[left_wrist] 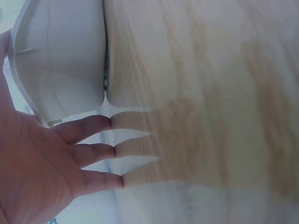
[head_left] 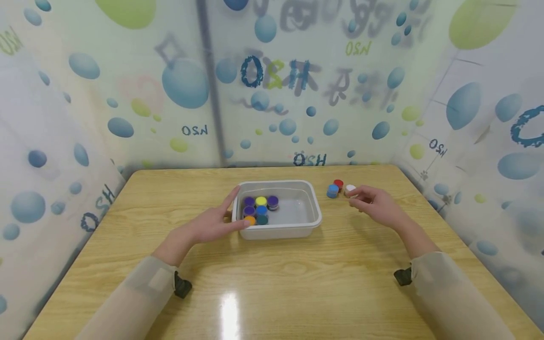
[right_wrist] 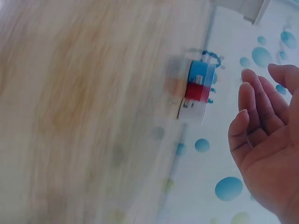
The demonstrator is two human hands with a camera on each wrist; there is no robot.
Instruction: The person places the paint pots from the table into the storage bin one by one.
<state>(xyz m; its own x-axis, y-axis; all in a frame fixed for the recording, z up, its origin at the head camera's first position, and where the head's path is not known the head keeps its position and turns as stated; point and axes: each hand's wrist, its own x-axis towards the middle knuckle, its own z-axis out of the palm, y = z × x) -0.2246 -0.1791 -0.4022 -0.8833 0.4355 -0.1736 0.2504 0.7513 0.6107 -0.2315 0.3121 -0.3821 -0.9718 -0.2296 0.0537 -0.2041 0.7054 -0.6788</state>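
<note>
Seven round, capped plastic jars (head_left: 261,210) stand in your white rectangular tub (head_left: 293,232); the blue jar (head_left: 333,191), red jar (head_left: 338,182) and white jar (head_left: 349,188) appear outstanding on the wooden tabletop (head_left: 280,278). Your left grip (head_left: 212,224) spans wide, touching the tub; your right grip (head_left: 378,205), narrow, holds nothing.

A person's long, loose, pale beige left cloth sleeve (head_left: 127,302) and matching right cloth sleeve (head_left: 459,295) look plain from where I stand. A small, dark, block-shaped device (head_left: 182,285) juts from beneath the left cuff (head_left: 159,275), with a twin dark, block-shaped device (head_left: 402,277) beneath the right cuff (head_left: 429,265). Left hand (head_left: 208,224) and right hand (head_left: 378,205) are bare past the fabric.
</note>
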